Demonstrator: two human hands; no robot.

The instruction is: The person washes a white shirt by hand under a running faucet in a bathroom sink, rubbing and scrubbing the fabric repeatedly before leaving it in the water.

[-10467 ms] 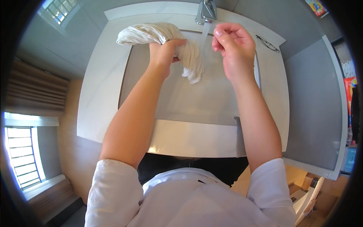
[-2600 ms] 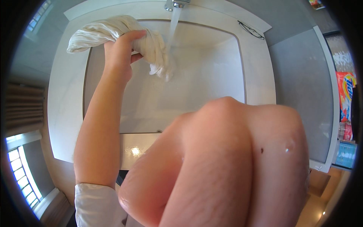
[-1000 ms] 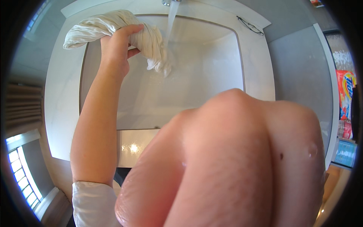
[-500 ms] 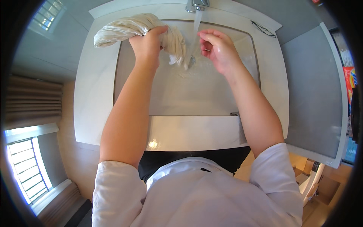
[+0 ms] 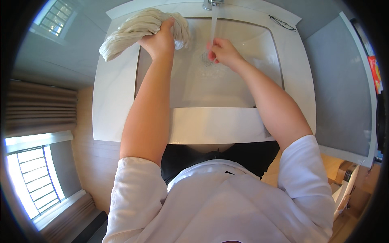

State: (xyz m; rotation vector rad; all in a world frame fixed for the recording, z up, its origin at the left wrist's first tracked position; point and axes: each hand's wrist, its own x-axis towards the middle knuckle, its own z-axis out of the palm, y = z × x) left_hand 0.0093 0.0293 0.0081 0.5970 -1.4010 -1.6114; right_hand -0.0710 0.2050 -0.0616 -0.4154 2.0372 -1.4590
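Note:
My left hand grips a twisted, off-white cloth and holds it up over the left rim of the sink. One end of the cloth hangs beyond the thumb, over the basin; the other reaches out to the left above the counter. Water runs from the chrome faucet into the white sink. In the stream is my right hand, its fingers curled in toward the palm and a little blurred. Nothing shows in those fingers. Beneath them the drain is partly hidden by my hand and rippling water.
A white marbled counter surrounds the basin. A pair of glasses lies on its far right corner. To the right stands an open grey cabinet door, with packages behind it. A barred window and brown blinds are at the left.
My left hand has lifted the cloth up and away from the stream, so its end no longer hangs low in the basin. My right hand has moved left into the water, its fingers curling in.

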